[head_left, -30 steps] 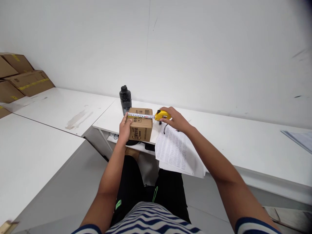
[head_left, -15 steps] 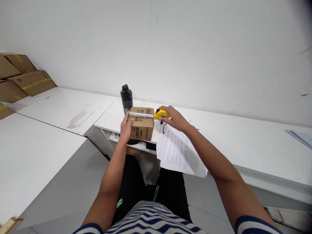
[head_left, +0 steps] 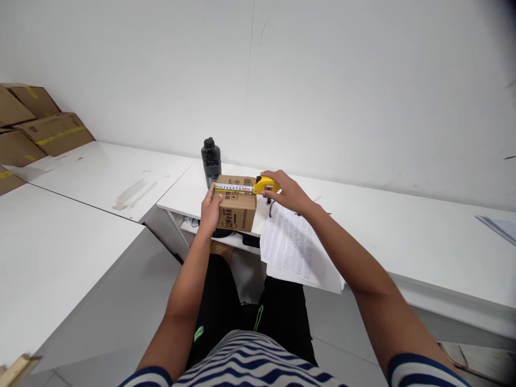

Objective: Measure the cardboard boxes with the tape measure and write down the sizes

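A small brown cardboard box point(head_left: 237, 215) with dark print stands at the front edge of the white desk. Across its top lies the pulled-out blade of a yellow tape measure point(head_left: 266, 185), running from left to right. My left hand point(head_left: 210, 209) grips the box's left side, its fingers beside the blade's free end. At the box's right top edge, my right hand point(head_left: 287, 191) is closed around the tape measure's case. Just behind the box is a black bottle point(head_left: 211, 161), upright. Printed paper sheets point(head_left: 288, 244) lie below my right hand, partly over the desk edge.
Several taped cardboard boxes point(head_left: 52, 134) are stacked at the far left against the wall. A second white table point(head_left: 60, 236) adjoins at left, with a gap near its corner. More papers point(head_left: 500, 227) lie at the far right. Below the desktop runs a shelf holding dark items.
The tape measure's case has shifted slightly left onto the box's right edge, and less blade shows. My left hand keeps its hold on the box. The view has moved a little.
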Motion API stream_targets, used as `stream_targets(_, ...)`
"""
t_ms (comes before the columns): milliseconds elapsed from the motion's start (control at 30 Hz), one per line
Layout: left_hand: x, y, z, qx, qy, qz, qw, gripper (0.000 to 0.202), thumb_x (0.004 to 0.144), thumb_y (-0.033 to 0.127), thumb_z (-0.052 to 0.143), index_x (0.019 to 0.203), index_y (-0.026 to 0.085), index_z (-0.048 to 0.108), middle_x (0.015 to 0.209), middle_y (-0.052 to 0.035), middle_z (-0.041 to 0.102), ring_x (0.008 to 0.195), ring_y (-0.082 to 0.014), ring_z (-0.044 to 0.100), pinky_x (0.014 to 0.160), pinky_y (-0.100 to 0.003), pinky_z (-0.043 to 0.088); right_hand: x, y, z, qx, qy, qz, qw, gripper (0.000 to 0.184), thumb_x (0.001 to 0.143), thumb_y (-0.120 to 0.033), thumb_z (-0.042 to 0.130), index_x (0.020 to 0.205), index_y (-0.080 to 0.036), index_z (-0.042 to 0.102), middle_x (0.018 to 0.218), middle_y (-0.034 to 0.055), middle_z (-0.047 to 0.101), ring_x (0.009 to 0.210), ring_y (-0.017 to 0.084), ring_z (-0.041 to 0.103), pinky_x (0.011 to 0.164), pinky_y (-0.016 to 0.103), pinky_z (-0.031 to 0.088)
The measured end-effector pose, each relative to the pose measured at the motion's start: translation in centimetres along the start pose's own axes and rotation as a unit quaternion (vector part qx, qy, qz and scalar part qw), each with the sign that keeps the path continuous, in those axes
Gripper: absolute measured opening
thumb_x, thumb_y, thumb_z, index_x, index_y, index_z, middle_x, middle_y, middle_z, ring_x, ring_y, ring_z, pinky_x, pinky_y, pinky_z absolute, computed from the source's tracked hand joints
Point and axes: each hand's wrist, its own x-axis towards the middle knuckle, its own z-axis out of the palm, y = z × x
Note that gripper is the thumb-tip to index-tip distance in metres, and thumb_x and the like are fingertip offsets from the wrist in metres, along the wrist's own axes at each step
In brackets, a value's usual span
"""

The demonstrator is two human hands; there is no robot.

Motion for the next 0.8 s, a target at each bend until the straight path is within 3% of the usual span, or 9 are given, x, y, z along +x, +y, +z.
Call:
stream_targets(433,-0.2,0.5,0.2,0.003,-0.004,0.003,1.000,0.060,0.085,0.027,0.056,0.145,0.023,0.050,0.142,-0.0037,0.058,0.133,-0.0235,0.051,0.113,-0.036,0.037,0.0,0.1,0.1,-0.017,-0.008,0.017,1.000,0.050,0.090,-0.049,0.057,0.136,-0.033,0.048,0.117,0.0076,0.059,0.098,0.026,0.059,0.085,0.043,0.050)
stream_targets(800,-0.2,0.5,0.2,0.000,-0.007,-0.009,1.000,0.062,0.085,0.029,0.057,0.146,0.023,0.048,0.142,-0.0030,0.058,0.130,-0.0238,0.054,0.112,-0.036,0.038,0.9,-2.0,0.3,0.001,-0.036,0.033,0.999,0.049,0.090,-0.047,0.056,0.136,-0.033,0.047,0.121,0.0079,0.057,0.099,0.027,0.059,0.084,0.044,0.052)
